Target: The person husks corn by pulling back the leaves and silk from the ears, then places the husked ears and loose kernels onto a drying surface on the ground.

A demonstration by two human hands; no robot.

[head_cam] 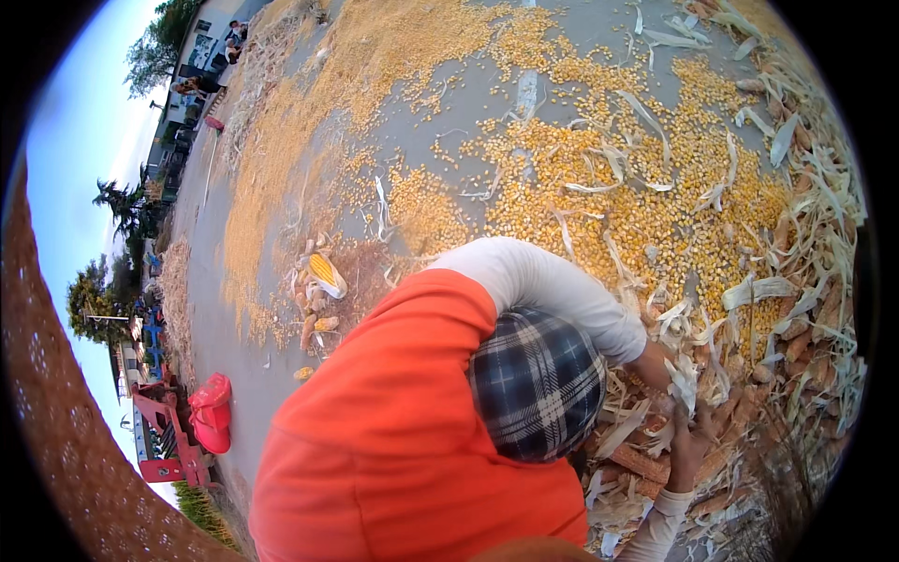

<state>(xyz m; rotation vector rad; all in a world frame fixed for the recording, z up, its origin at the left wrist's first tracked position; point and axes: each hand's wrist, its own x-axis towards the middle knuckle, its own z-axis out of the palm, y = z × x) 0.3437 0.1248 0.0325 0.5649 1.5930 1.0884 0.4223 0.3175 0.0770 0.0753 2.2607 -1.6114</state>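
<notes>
Both of my own hands are out of view. Before me a co-worker in an orange top and a plaid cap bends low over a heap of bare corn cobs and dry husks. Out of the pale sleeve, one of the co-worker's hands reaches into the heap. Beside it is the other hand, fingers spread. Pale corn husk lies at these hands; whether they grip it is unclear. Loose yellow corn kernels cover much of the ground nearby.
The view is turned sideways, with sky at the left. A partly husked corn ear lies among cobs on the pavement. Farther off are a red sack, red farm machinery and several people near a building.
</notes>
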